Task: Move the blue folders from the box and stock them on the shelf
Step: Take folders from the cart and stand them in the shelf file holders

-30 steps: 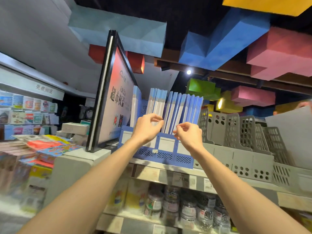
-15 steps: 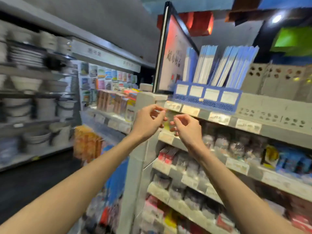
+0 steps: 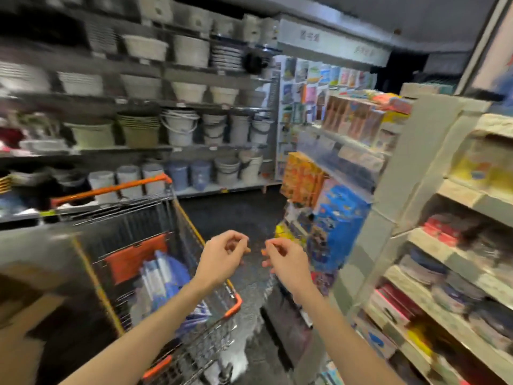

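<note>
Blurred shop aisle: left hand (image 3: 222,259), right hand (image 3: 287,263) held loosely curled, empty; blue folders (image 3: 161,270) could be snagged on the wire cart (image 3: 111,191).

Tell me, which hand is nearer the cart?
The left hand: it hangs right by the rim of the cart, while the right hand is beyond it, toward the shelves.

One left hand (image 3: 222,258), one right hand (image 3: 287,263), one shopping cart (image 3: 125,218).

cart (image 3: 177,218) grey wire w/ orange handle and corners, blue folders (image 3: 163,276) inside, orange seat flap (image 3: 133,258), white/grey buckets (image 3: 180,129) opposite
</note>
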`<state>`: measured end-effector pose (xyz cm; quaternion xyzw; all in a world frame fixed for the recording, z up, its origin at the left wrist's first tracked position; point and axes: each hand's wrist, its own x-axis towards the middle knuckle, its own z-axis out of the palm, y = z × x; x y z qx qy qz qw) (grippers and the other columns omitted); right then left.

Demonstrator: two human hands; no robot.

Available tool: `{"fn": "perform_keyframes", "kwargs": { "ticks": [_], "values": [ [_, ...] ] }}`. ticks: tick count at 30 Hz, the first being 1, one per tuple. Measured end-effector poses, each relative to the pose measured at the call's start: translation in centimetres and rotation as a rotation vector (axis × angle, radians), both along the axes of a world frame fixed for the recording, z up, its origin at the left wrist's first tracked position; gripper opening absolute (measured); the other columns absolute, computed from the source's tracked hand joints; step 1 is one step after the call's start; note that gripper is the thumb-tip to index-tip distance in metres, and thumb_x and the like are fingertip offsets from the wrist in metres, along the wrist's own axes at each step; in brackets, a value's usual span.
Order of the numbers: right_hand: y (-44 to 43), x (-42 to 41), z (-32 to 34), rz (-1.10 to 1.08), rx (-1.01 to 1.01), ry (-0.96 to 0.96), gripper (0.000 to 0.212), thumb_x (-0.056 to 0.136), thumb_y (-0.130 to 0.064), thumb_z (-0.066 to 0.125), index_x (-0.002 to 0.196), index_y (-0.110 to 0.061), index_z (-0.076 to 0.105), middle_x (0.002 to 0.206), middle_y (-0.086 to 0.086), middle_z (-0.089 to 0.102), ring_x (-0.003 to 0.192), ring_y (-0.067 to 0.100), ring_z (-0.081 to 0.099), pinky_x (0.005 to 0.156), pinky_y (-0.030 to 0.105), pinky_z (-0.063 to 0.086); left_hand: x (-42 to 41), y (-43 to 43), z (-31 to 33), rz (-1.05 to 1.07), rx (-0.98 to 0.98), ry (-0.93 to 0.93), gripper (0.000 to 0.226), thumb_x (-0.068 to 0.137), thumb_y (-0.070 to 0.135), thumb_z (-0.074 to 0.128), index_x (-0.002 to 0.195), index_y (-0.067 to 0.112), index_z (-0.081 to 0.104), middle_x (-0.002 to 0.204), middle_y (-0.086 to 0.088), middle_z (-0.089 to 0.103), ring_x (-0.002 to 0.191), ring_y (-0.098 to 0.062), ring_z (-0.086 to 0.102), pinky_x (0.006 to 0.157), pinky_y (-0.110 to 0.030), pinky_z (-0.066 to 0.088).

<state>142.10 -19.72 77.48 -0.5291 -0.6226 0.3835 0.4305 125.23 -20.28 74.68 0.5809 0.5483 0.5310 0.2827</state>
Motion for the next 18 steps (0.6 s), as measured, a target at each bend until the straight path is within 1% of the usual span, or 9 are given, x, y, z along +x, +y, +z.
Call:
{"fn": "perform_keyframes", "kwargs": {
  "ticks": [2, 4, 6, 8, 9, 12, 14, 16, 18],
  "values": [
    [0.6, -3.8, -2.5, 0.056, -0.008, -0.046, 0.014, 0.095, -0.016, 0.061, 0.084, -0.020, 0.068, 0.079, 0.005, 0.074, 0.061, 0.016, 0.070, 0.054, 0.031, 0.054, -3.7, -0.8, -2.4, 0.044, -0.076, -0.009, 0.011, 0.097, 0.014, 0.062, 0.092, 0.020, 0.070, 0.076, -0.001, 0.076, 0.071, -0.021, 0.074, 0.065, -0.050, 0.062],
    [1.2, -7.5, -4.3, 0.100, -0.031, -0.109, 0.016, 0.092, -0.018, 0.063, 0.079, -0.025, 0.069, 0.075, 0.003, 0.074, 0.065, 0.019, 0.072, 0.061, 0.035, 0.057, -7.0, -1.3, -4.0, 0.087, -0.118, -0.016, 0.010, 0.098, 0.017, 0.062, 0.093, 0.020, 0.070, 0.079, 0.001, 0.076, 0.072, -0.021, 0.075, 0.066, -0.048, 0.062],
    [1.9, -11.7, -6.0, 0.172, -0.083, -0.123, 0.017, 0.094, -0.019, 0.061, 0.080, -0.025, 0.068, 0.077, 0.004, 0.074, 0.067, 0.019, 0.072, 0.057, 0.031, 0.056, -10.7, -1.5, -5.7, 0.148, -0.166, -0.006, 0.009, 0.099, 0.017, 0.061, 0.096, 0.016, 0.069, 0.080, 0.000, 0.076, 0.067, -0.011, 0.073, 0.061, -0.035, 0.062],
    [2.8, -15.3, -7.5, 0.219, -0.151, -0.132, 0.014, 0.097, -0.019, 0.059, 0.088, -0.022, 0.069, 0.085, 0.004, 0.075, 0.069, 0.017, 0.072, 0.056, 0.025, 0.054, -14.0, -1.5, -7.5, 0.181, -0.221, 0.030, 0.012, 0.101, 0.019, 0.059, 0.103, 0.012, 0.068, 0.084, -0.003, 0.075, 0.062, -0.004, 0.069, 0.054, -0.020, 0.054],
    [3.4, -17.0, -8.4, 0.232, -0.179, -0.153, 0.013, 0.098, -0.018, 0.058, 0.093, -0.019, 0.070, 0.089, 0.004, 0.075, 0.069, 0.016, 0.072, 0.056, 0.025, 0.054, -15.7, -1.5, -8.6, 0.191, -0.254, 0.047, 0.014, 0.102, 0.021, 0.058, 0.105, 0.013, 0.068, 0.085, -0.001, 0.075, 0.060, -0.005, 0.069, 0.054, -0.020, 0.053],
    [5.7, -21.5, -11.4, 0.248, -0.262, -0.224, 0.016, 0.099, -0.013, 0.053, 0.098, -0.011, 0.069, 0.092, 0.006, 0.074, 0.065, 0.015, 0.072, 0.060, 0.030, 0.057, -20.8, -0.6, -12.3, 0.189, -0.371, 0.025, 0.015, 0.102, 0.028, 0.057, 0.106, 0.019, 0.067, 0.086, 0.005, 0.074, 0.061, -0.012, 0.070, 0.064, -0.032, 0.059],
    [6.9, -23.8, -13.2, 0.246, -0.317, -0.268, 0.016, 0.101, -0.012, 0.052, 0.098, -0.010, 0.068, 0.094, 0.008, 0.074, 0.059, 0.012, 0.069, 0.052, 0.022, 0.052, -23.4, 0.2, -14.2, 0.182, -0.440, -0.006, 0.013, 0.102, 0.031, 0.056, 0.105, 0.022, 0.066, 0.088, 0.004, 0.074, 0.061, -0.013, 0.071, 0.065, -0.037, 0.061],
    [7.8, -25.5, -14.8, 0.236, -0.362, -0.288, 0.015, 0.101, -0.013, 0.053, 0.099, -0.008, 0.067, 0.094, 0.012, 0.074, 0.061, 0.014, 0.068, 0.048, 0.016, 0.046, -25.4, 1.0, -15.7, 0.179, -0.468, -0.021, 0.009, 0.102, 0.033, 0.056, 0.102, 0.028, 0.063, 0.088, 0.005, 0.073, 0.062, -0.015, 0.072, 0.066, -0.045, 0.061],
    [9.0, -27.2, -16.7, 0.235, -0.384, -0.331, 0.018, 0.101, -0.015, 0.054, 0.102, -0.004, 0.068, 0.095, 0.014, 0.074, 0.065, 0.019, 0.068, 0.049, 0.019, 0.048, -27.1, 2.0, -17.1, 0.173, -0.497, -0.047, 0.007, 0.102, 0.034, 0.056, 0.100, 0.031, 0.061, 0.088, 0.007, 0.074, 0.062, -0.017, 0.072, 0.066, -0.050, 0.061]
  ]
}}
